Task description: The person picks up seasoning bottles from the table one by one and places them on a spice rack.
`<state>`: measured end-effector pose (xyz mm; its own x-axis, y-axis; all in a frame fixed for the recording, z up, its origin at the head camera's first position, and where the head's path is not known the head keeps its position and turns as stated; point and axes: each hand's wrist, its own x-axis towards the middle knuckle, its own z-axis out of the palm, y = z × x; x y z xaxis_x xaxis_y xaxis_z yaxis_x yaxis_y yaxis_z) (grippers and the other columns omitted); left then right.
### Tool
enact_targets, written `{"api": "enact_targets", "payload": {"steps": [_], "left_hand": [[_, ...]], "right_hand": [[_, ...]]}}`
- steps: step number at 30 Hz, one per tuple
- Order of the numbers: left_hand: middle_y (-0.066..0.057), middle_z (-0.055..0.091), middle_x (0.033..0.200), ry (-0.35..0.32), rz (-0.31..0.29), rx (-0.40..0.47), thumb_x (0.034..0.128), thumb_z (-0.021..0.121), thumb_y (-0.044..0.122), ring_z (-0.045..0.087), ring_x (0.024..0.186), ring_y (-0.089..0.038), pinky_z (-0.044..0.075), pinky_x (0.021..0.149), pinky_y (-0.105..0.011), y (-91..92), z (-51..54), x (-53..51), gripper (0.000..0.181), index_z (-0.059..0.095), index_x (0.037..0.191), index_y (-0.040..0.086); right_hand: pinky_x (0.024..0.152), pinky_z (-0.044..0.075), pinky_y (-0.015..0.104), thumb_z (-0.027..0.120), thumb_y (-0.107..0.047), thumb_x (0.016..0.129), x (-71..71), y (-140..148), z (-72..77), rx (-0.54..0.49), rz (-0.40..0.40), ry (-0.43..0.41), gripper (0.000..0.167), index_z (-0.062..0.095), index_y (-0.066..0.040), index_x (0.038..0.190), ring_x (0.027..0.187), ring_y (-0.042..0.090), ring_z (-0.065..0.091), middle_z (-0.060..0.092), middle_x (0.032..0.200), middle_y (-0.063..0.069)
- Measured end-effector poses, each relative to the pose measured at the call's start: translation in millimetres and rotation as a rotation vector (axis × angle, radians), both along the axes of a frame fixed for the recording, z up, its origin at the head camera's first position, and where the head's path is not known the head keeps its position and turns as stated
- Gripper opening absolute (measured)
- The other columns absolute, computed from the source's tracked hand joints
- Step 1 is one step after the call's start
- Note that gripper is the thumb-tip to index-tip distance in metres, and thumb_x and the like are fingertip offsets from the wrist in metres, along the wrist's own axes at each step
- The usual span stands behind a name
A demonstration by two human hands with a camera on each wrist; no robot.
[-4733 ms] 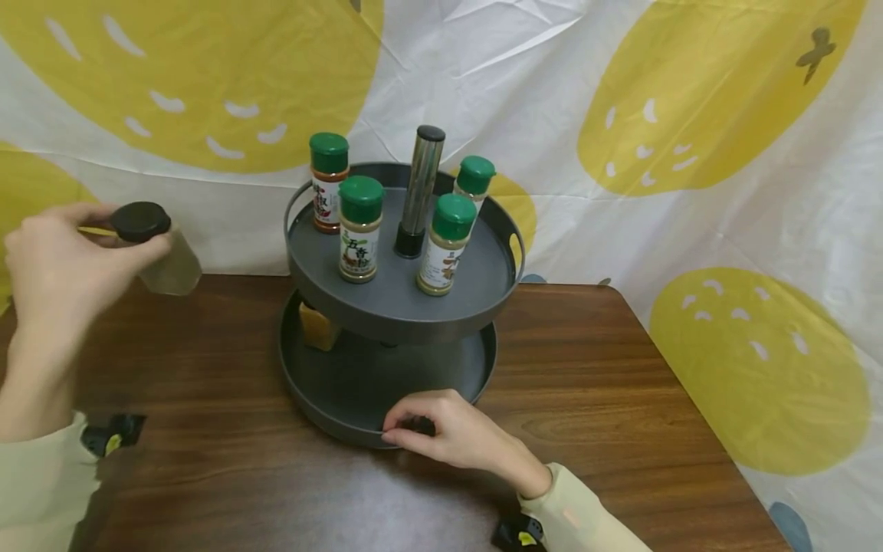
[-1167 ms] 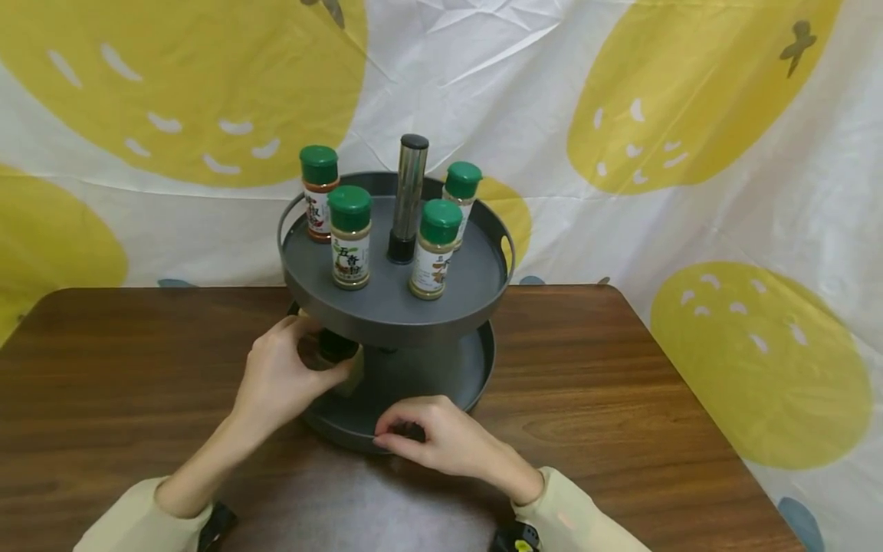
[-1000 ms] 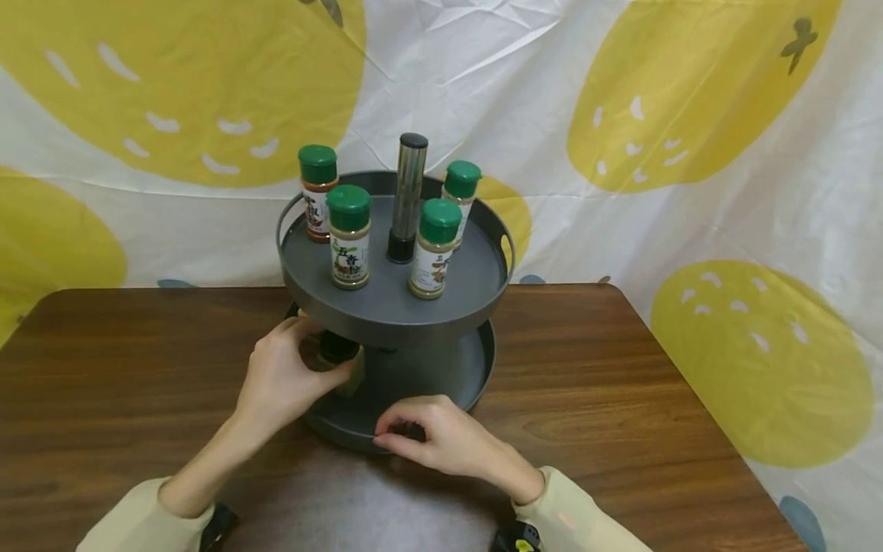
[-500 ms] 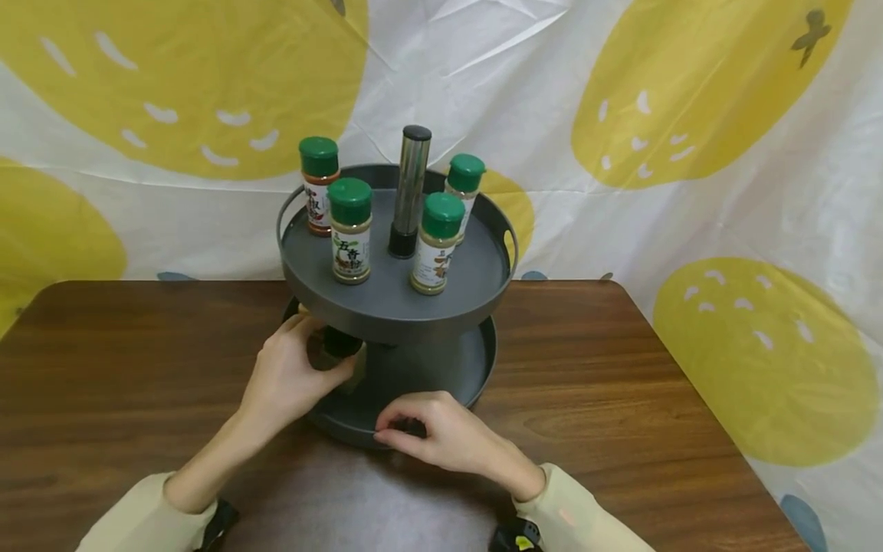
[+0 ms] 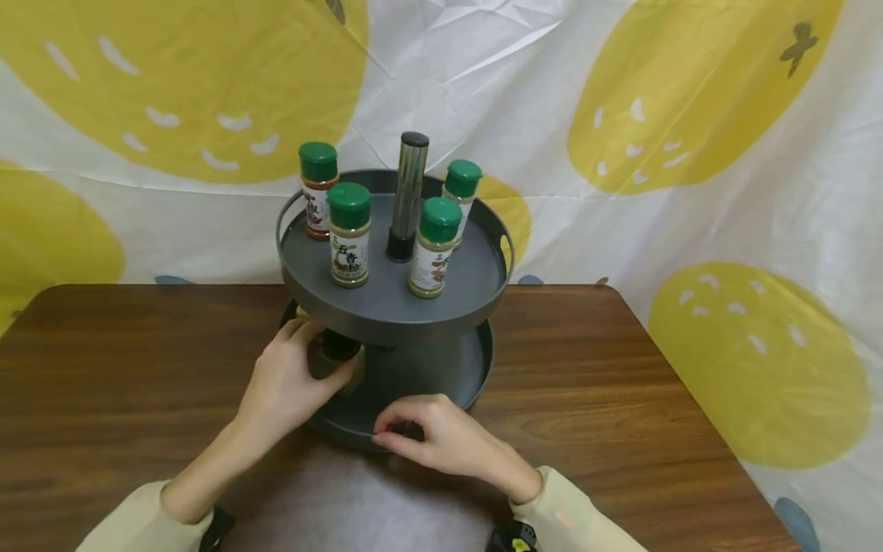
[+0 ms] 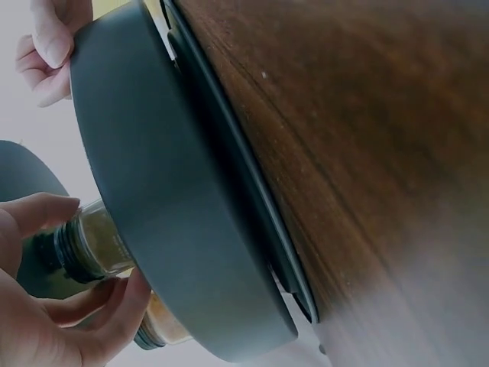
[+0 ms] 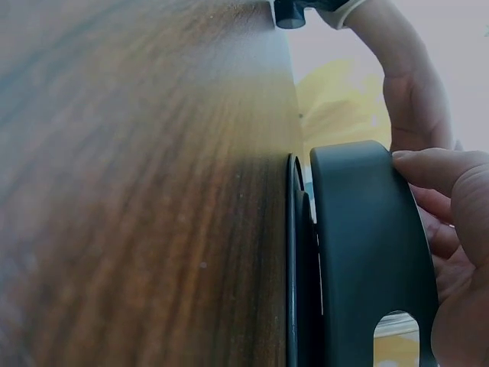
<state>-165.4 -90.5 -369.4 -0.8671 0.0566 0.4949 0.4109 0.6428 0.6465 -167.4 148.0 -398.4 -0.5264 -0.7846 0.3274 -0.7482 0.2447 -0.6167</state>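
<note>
A dark grey two-tier round rack (image 5: 386,310) stands on the table. My left hand (image 5: 286,376) reaches under its upper tier and grips a spice jar with a black lid (image 5: 341,345) at the left of the lower tray (image 5: 441,376). In the left wrist view, thumb and fingers lie around the glass jar (image 6: 101,235), just inside the tray wall. Another jar (image 6: 164,325) shows behind those fingers. My right hand (image 5: 441,433) pinches the lower tray's front rim; its thumb touches the outer wall (image 7: 367,229) in the right wrist view.
On the upper tier stand several green-capped spice jars, among them a front-left one (image 5: 349,234) and a front-right one (image 5: 434,249). A metal post (image 5: 409,195) rises between them. Behind the wooden table (image 5: 586,383) hangs a white cloth with yellow print (image 5: 524,77).
Since the oldest frame my left hand has carried the black-lidded jar rightward from the left side into the lower tray. During the last second both hands have stayed almost still.
</note>
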Motion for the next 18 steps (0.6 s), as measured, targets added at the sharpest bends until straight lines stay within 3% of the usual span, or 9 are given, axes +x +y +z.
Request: {"api": "enact_targets", "payload": {"steps": [6,18], "left_hand": [[-0.02,0.061,0.12,0.022,0.038,-0.023,0.0811,0.083,0.027,0.06,0.106,-0.035,0.052,0.078,-0.056,-0.5,0.4,2.8,0.052,0.064,0.121,0.001],[-0.014,0.062,0.11,0.151,0.098,-0.072,0.0777,0.085,0.025,0.06,0.089,-0.028,0.051,0.068,-0.046,-5.3,10.7,22.0,0.052,0.064,0.12,0.002]], "right_hand": [[0.077,0.054,0.021,0.071,-0.013,0.096,-1.6,1,1.0,-0.007,-0.003,0.01,0.003,0.072,-0.014,0.099,0.085,-0.005,0.061,0.071,0.093,-0.007],[0.073,0.056,0.025,0.07,-0.013,0.097,0.6,12,9.2,-0.05,-0.051,0.087,0.003,0.072,-0.014,0.099,0.085,-0.002,0.061,0.07,0.094,-0.006]]}}
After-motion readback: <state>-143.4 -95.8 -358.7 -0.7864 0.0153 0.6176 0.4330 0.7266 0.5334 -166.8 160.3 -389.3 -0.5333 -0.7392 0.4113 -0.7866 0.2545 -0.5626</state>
